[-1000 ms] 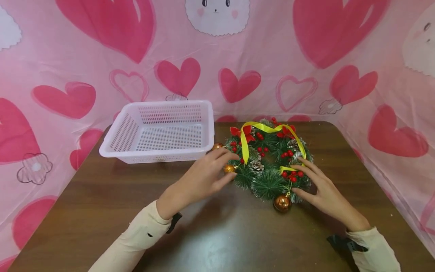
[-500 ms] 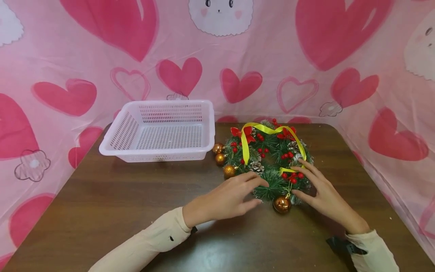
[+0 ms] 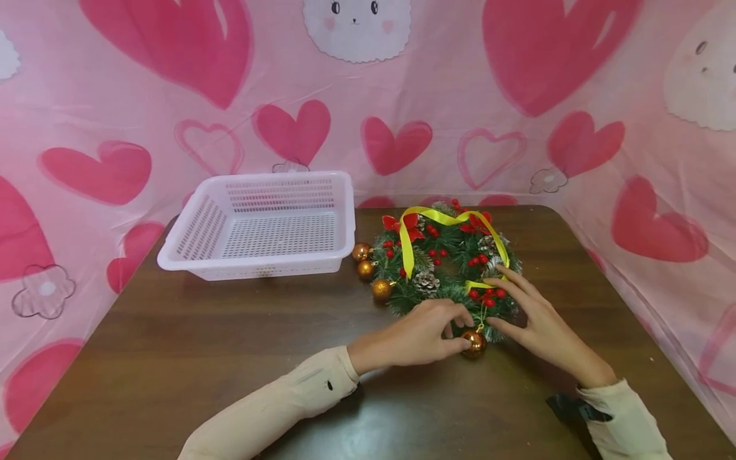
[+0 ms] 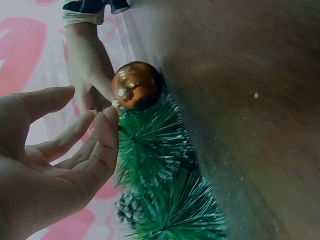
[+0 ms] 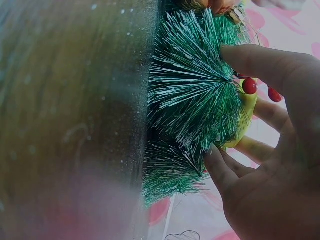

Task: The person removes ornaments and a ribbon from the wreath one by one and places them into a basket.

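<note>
A green Christmas wreath (image 3: 411, 297) lies on the table, dressed with red berries, pine cones, red flowers and a yellow ribbon (image 3: 439, 216). At its front edge sits a shiny copper bauble (image 3: 476, 345), seen large in the left wrist view. My left hand (image 3: 422, 332) reaches over the front of the wreath; its fingertips are right at the bauble's cap, and the thumb stands apart from them. On the right side, my right hand (image 3: 535, 326) rests with spread, lightly bent fingers on the wreath, the thumb touching green needles (image 5: 195, 85) in the right wrist view.
A white plastic basket (image 3: 259, 265) with slotted walls stands at the back left, nothing in it. Several orange-gold baubles (image 3: 381, 291) lie along the wreath's left edge. Behind the brown table (image 3: 230, 345) hangs a pink cloth (image 3: 448, 83) printed with hearts.
My left hand has moved right and toward me, from the left-side baubles along the wreath's front to the copper bauble. My right hand keeps its place on the wreath.
</note>
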A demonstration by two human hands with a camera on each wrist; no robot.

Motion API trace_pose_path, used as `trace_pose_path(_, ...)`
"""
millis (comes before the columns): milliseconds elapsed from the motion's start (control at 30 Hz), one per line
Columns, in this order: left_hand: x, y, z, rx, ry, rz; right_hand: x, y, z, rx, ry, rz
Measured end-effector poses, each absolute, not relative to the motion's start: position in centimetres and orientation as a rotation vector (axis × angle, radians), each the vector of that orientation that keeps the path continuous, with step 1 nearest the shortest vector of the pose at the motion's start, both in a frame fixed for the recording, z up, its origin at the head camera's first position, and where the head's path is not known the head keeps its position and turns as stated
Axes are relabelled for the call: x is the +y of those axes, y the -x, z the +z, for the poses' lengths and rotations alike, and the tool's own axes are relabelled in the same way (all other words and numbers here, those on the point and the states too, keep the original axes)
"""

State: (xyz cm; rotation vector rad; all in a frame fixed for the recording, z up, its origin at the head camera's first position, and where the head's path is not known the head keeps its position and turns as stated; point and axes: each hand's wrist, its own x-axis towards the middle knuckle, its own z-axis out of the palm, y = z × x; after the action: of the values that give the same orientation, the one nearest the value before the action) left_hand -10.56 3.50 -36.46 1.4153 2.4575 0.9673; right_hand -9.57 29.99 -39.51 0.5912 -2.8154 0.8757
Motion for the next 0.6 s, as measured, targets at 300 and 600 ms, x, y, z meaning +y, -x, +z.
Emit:
trace_pose_path(300, 3.8, 11.0, -37.9, 2.441, -1.352, 0.978, 29.3, 9.8, -39.9, -2.789, -0.607, 0.846)
trace_pose_path(600, 5.0, 10.9, -38.4, 2.539, -1.325, 0.752, 30.0, 9.3, -39.6, -2.777, -0.602, 0.864)
